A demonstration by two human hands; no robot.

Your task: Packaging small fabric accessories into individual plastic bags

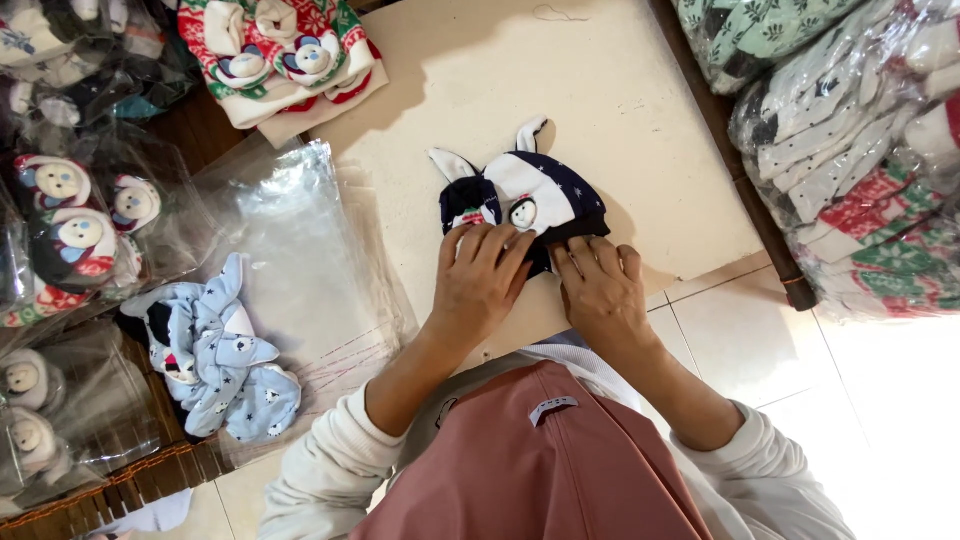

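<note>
A navy-and-white eared baby hat [525, 200] lies on the cream board [650, 120], its near edge under both hands: the left hand [480, 280] and right hand [600, 290] press flat, fingers extended, side by side.

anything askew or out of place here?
Mostly tidy. One oddity: the light blue star-print garments lie crumpled in a loose heap beside the clear plastic bags, unlike the neatly stacked red-green pile. Both hands, left hand and right hand, press the navy hat flat.
</note>
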